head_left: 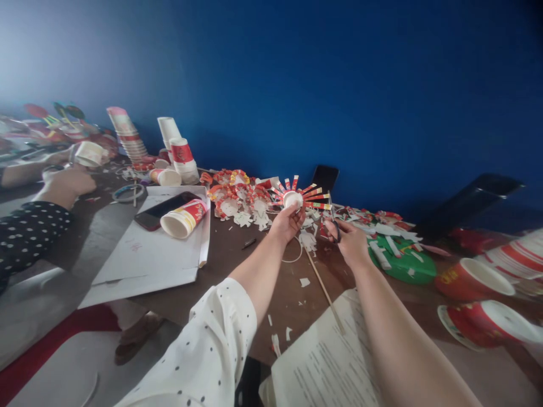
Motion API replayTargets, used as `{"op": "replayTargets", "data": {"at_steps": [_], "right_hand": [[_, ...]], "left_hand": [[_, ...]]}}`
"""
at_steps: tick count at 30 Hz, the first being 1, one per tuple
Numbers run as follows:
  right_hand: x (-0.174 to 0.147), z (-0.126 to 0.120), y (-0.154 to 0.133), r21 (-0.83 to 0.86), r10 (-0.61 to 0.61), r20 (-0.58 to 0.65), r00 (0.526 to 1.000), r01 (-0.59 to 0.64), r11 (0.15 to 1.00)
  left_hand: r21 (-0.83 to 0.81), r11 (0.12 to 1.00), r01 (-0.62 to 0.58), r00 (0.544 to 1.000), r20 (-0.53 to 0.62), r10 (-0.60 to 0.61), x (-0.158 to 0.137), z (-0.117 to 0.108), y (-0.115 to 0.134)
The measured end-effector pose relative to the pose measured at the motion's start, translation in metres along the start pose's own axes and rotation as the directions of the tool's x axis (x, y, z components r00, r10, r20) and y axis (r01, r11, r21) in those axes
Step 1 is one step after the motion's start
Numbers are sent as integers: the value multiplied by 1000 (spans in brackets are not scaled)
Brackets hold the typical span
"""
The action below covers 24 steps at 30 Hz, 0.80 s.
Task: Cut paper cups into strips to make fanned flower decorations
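Near the middle of the table, my left hand pinches a paper cup by its white base. The cup's red patterned wall is cut into several strips that fan outward like rays. Just to the right, my right hand is closed around the dark handles of a pair of scissors. The scissors' blades point up close to the right-hand strips; whether they touch one is too blurred to tell. Below the hands lie white paper scraps and a thin wooden stick.
A heap of cut cups lies left of my hands. Stacked cups, a white folder with a phone, and a co-worker's hands are farther left. At right are a green disc, red cups and printed paper.
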State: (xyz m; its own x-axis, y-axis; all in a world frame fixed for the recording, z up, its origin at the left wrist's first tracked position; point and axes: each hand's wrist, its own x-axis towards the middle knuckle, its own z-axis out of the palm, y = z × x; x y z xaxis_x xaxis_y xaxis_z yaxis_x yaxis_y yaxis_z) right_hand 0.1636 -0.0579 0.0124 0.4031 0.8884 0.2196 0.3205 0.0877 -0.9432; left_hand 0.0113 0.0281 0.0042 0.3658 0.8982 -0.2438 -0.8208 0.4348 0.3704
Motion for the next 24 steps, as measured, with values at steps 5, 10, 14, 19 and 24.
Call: {"op": "replayTargets", "data": {"at_steps": [5, 10, 14, 19, 24], "right_hand": [[-1, 0, -3, -4, 9, 0, 1000, -9, 1000], [1, -2, 1, 3, 12, -34, 999, -12, 1000], [2, -4, 5, 61, 36, -17, 999, -35, 998], [0, -7, 6, 64, 155, 42, 987, -158, 985], [-1, -8, 9, 121, 189, 153, 970, -208, 971]], "left_hand": [[-4, 1000, -10, 1000, 9, 10, 0, -1, 0], [-5, 1000, -11, 1000, 6, 11, 0, 0, 1], [-7, 1000, -19, 1000, 8, 19, 2, -1, 2], [-19, 1000, -20, 1000, 23, 20, 2, -2, 3], [-31, 999, -22, 999, 39, 24, 1, -2, 3]]}}
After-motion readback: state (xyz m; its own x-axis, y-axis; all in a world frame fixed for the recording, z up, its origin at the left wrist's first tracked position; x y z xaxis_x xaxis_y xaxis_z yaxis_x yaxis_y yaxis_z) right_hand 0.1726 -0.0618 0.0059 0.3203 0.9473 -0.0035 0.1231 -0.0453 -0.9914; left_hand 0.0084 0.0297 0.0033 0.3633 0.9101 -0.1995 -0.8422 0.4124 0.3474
